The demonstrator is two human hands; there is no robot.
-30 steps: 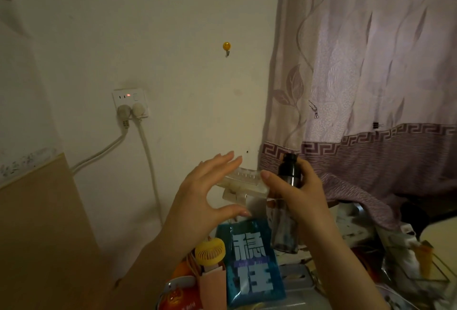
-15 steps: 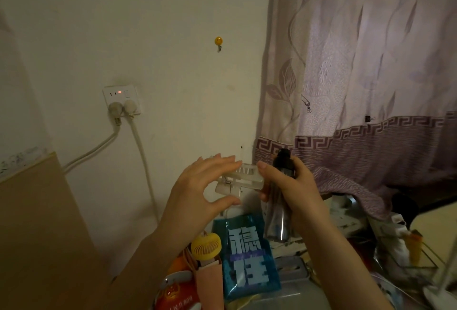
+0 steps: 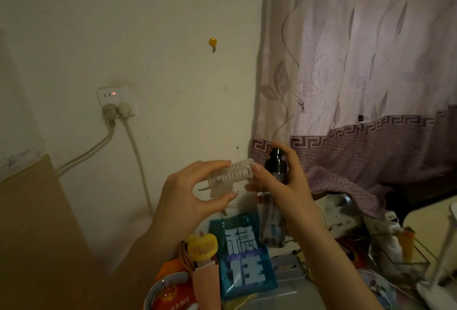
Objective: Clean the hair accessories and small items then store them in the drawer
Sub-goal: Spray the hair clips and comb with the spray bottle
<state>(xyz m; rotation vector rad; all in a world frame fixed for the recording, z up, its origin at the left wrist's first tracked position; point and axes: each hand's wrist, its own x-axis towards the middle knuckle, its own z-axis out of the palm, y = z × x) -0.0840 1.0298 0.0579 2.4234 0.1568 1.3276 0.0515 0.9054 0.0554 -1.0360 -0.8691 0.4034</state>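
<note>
I am observing the left hand point(image 3: 188, 195) pinching a clear hair clip point(image 3: 228, 178), while the right hand point(image 3: 284, 183) is gripping a dark spray bottle point(image 3: 273, 213) upright beside it.

1. A pale lilac curtain point(image 3: 358, 62) is patterned with leaves and banded in purple key-fret.
2. A clear clip point(image 3: 230, 178) is seen.
3. A dark bottle point(image 3: 273, 210) is seen.
4. A yellow fan point(image 3: 202, 246) is seen.
5. A blue packet point(image 3: 244, 260) is lettered in white.
</note>
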